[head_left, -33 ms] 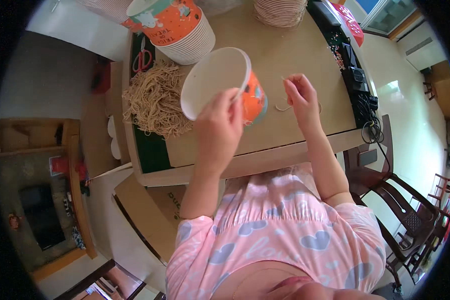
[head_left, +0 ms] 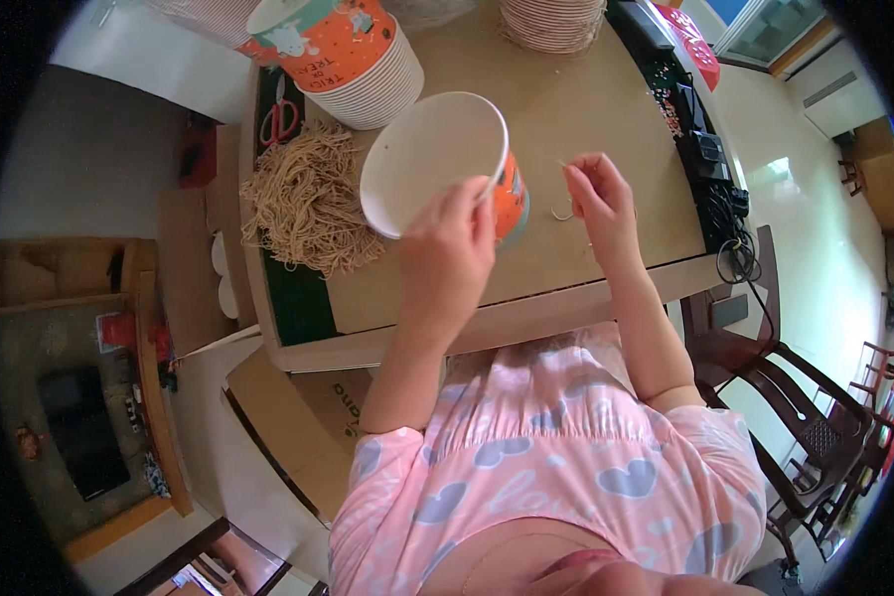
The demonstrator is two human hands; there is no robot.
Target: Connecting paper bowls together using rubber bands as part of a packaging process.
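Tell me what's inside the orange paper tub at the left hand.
Inside the orange paper tub, its pale inner surface shows; I make out no contents. The left hand covers part of the opening, so what lies behind it is hidden.

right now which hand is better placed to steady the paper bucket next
Likely the left hand: its fingers are at the rim of the tilted paper bucket. The right hand is apart from it and seems to pinch a thin string.

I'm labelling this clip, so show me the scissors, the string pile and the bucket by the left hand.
Scissors point(head_left: 279, 108): head view, where the red handles meet.
String pile point(head_left: 313, 204): head view, middle of the heap.
Bucket point(head_left: 429, 149): head view, inner wall.
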